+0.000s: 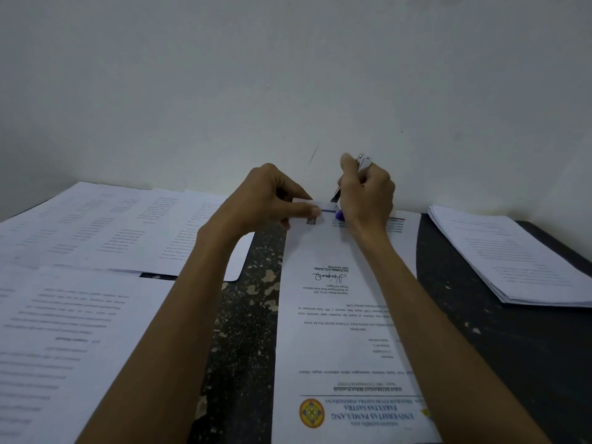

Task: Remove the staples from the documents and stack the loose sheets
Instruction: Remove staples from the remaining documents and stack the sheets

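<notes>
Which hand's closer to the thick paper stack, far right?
Right. The right hand, gripping a staple remover, is at the far edge of the centre document, left of the stack and apart from it. The left hand pinches that edge farther left.

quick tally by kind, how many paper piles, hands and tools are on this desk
paper groups: 4 (far-left spread, near-left pile, centre document, right stack)
hands: 2 (left hand, right hand)
tools: 1 (staple tool, gripped by the right hand)
total: 7
</notes>
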